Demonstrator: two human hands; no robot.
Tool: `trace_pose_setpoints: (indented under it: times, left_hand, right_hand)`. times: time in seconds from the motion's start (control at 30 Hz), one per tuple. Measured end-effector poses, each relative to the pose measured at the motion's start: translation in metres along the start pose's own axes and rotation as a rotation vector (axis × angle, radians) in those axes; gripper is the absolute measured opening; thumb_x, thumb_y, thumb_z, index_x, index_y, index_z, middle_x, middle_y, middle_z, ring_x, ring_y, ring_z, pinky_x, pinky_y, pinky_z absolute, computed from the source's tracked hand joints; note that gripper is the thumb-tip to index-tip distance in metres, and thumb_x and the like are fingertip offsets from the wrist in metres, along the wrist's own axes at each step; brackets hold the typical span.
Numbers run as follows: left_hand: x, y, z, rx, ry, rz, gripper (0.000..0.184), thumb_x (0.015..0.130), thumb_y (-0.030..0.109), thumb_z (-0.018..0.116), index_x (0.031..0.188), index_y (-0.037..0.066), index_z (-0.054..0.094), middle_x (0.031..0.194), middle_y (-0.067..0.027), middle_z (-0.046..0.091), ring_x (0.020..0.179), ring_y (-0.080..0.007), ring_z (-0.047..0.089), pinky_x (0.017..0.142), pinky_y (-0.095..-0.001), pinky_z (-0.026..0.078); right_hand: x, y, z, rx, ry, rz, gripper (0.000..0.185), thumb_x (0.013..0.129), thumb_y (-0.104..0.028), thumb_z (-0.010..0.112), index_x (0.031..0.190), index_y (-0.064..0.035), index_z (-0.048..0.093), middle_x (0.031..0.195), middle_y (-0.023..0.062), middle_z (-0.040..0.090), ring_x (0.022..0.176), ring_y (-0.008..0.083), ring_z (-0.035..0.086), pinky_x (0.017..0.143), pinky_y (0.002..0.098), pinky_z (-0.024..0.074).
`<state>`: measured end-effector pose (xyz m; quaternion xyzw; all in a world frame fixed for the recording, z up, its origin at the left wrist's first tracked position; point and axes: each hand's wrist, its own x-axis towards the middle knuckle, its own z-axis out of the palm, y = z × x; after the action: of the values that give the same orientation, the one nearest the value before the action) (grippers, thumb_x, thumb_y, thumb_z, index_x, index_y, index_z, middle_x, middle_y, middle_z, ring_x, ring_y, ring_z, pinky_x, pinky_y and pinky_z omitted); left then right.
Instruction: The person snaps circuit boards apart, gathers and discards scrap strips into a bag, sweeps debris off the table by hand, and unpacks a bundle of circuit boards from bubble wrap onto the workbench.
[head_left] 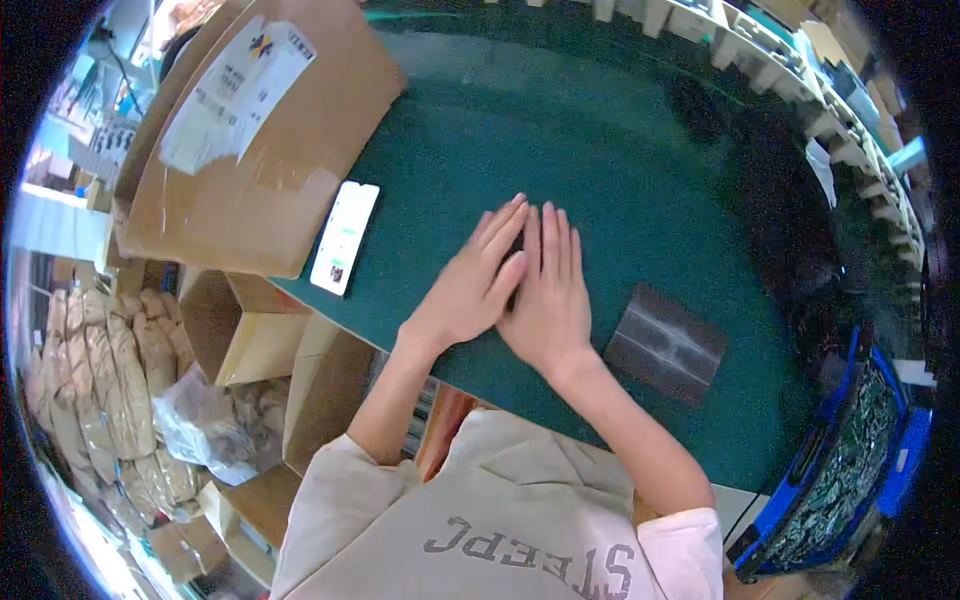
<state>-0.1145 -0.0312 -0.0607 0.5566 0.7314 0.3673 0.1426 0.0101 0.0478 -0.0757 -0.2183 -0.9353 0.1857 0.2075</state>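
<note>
Over the green tabletop [480, 130], my left hand [472, 288] and my right hand [552, 300] lie side by side with fingers stretched out and pointing away from me. Their inner edges nearly meet. A dark patch shows in the narrow gap between them; whether it is a thing beneath the palms or shadow, I cannot tell. To the right of my right hand is a flat dark square packet [667, 343] with pale shiny streaks across it. A phone [344, 238] with a lit screen lies to the left of my left hand.
A large cardboard box [300, 190] with a label stands at the left on the tabletop. Open cartons [325, 390], a clear plastic bag [205, 425] and brown wrapped packages [115, 375] are below. A blue crate [850, 450] sits at right; pale slotted racks [840, 130] line the far edge.
</note>
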Motion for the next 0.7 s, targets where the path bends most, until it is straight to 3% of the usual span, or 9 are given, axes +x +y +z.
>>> trace_pose_setpoints:
  times: [0.13, 0.23, 0.33, 0.37, 0.43, 0.5, 0.57, 0.67, 0.7]
  left_hand:
    - [-0.006, 0.009, 0.0, -0.332, 0.196, -0.038, 0.044, 0.103, 0.011, 0.05, 0.146, 0.0, 0.051, 0.155, -0.0195, 0.046, 0.148, -0.0341, 0.037, 0.121, -0.0435, 0.032]
    - [-0.016, 0.011, -0.015, -0.237, 0.337, -0.078, 0.039, 0.103, 0.01, 0.051, 0.14, -0.003, 0.054, 0.146, -0.0212, 0.052, 0.133, -0.032, 0.051, 0.112, -0.0394, 0.042]
    - [-0.049, 0.016, -0.023, -0.488, 0.541, -0.193, 0.03, 0.102, 0.004, 0.053, 0.129, -0.003, 0.061, 0.127, -0.016, 0.06, 0.104, -0.023, 0.063, 0.094, -0.0319, 0.053]
    - [-0.07, 0.019, -0.025, -0.486, 0.546, -0.203, 0.03, 0.102, 0.004, 0.053, 0.129, -0.003, 0.061, 0.127, -0.016, 0.06, 0.104, -0.023, 0.063, 0.094, -0.0319, 0.053]
    - [-0.117, 0.028, -0.03, -1.108, 0.567, -0.456, 0.022, 0.101, 0.014, 0.052, 0.103, -0.004, 0.066, 0.087, -0.0162, 0.067, 0.064, -0.0209, 0.062, 0.059, -0.0309, 0.051]
    - [-0.158, 0.021, -0.027, -1.453, 0.182, -0.515, 0.024, 0.094, 0.017, 0.056, 0.086, -0.004, 0.065, 0.076, -0.017, 0.064, 0.054, -0.0214, 0.055, 0.045, -0.0326, 0.045]
    - [-0.186, 0.017, -0.009, -1.612, -0.136, -0.733, 0.028, 0.097, 0.017, 0.054, 0.086, -0.006, 0.065, 0.083, -0.0176, 0.066, 0.061, -0.0237, 0.06, 0.049, -0.0305, 0.05]
    - [-0.194, 0.01, 0.042, -1.668, -0.57, -0.784, 0.044, 0.098, 0.028, 0.055, 0.113, -0.012, 0.066, 0.106, -0.024, 0.07, 0.09, -0.0312, 0.069, 0.08, -0.0391, 0.058]
    - [-0.187, 0.01, 0.055, -1.669, -0.568, -0.78, 0.044, 0.098, 0.028, 0.055, 0.113, -0.012, 0.066, 0.106, -0.024, 0.07, 0.09, -0.0312, 0.069, 0.08, -0.0391, 0.058]
  right_hand:
    - [0.02, 0.004, 0.013, -0.115, -0.006, -0.091, 0.091, 0.087, -0.037, 0.072, 0.154, 0.0084, 0.03, 0.16, 0.0317, 0.028, 0.151, 0.0444, 0.025, 0.126, 0.0518, 0.0207]
    - [0.026, 0.008, 0.008, 0.039, 0.011, -0.179, 0.087, 0.087, -0.037, 0.072, 0.152, 0.0074, 0.034, 0.16, 0.0301, 0.03, 0.149, 0.0434, 0.031, 0.125, 0.0496, 0.0254]
    - [0.037, 0.012, 0.002, 0.192, 0.046, -0.15, 0.073, 0.09, -0.033, 0.068, 0.146, 0.0064, 0.044, 0.156, 0.0273, 0.04, 0.144, 0.0418, 0.04, 0.122, 0.0468, 0.0318]
    - [0.041, 0.013, 0.002, 0.23, 0.053, -0.133, 0.068, 0.092, -0.032, 0.067, 0.144, 0.0062, 0.046, 0.154, 0.0266, 0.042, 0.143, 0.0413, 0.042, 0.121, 0.0461, 0.0334]
    - [0.05, 0.017, 0.011, 0.195, 0.164, -0.081, 0.051, 0.096, -0.027, 0.062, 0.136, 0.0051, 0.057, 0.146, 0.0207, 0.055, 0.139, 0.0369, 0.049, 0.119, 0.044, 0.0371]
    - [0.051, 0.013, 0.01, 0.188, 0.127, -0.142, 0.048, 0.096, -0.026, 0.061, 0.134, 0.0045, 0.058, 0.145, 0.0191, 0.057, 0.138, 0.0355, 0.05, 0.119, 0.0434, 0.0374]
    - [0.047, 0.006, 0.005, 0.164, 0.057, -0.258, 0.042, 0.098, -0.023, 0.059, 0.131, 0.0032, 0.061, 0.142, 0.0159, 0.06, 0.137, 0.0328, 0.052, 0.118, 0.0422, 0.038]
    - [0.045, 0.003, 0.006, 0.154, 0.002, -0.376, 0.039, 0.098, -0.021, 0.058, 0.129, 0.0021, 0.063, 0.141, 0.0138, 0.061, 0.136, 0.0308, 0.053, 0.118, 0.0413, 0.0386]
    - [0.043, 0.005, 0.006, 0.154, -0.018, -0.426, 0.038, 0.098, -0.021, 0.058, 0.129, 0.0016, 0.063, 0.141, 0.0133, 0.061, 0.136, 0.0302, 0.053, 0.118, 0.0411, 0.0389]
